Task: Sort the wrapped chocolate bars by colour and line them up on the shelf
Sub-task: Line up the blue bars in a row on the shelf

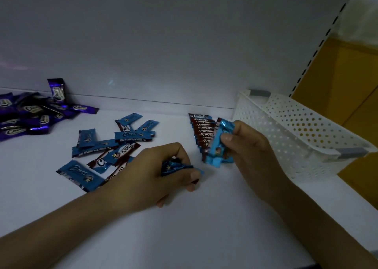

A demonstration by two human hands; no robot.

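Blue wrapped chocolate bars (106, 148) lie scattered in a loose pile at the middle of the white shelf (184, 217). My left hand (155, 174) curls around one blue bar (176, 167) just right of that pile. A tight upright row of blue and brown bars (201, 133) stands near the basket. My right hand (249, 146) pinches the blue bar (219, 146) at the front end of that row, thumb on its face. Purple wrapped bars (30, 115) are heaped at the far left, one leaning against the back wall.
A white perforated plastic basket (296, 137) with grey handles sits at the right end of the shelf, close to my right hand. The shelf's back wall rises behind everything. A slotted upright post (319, 45) and a yellow surface lie beyond the right edge.
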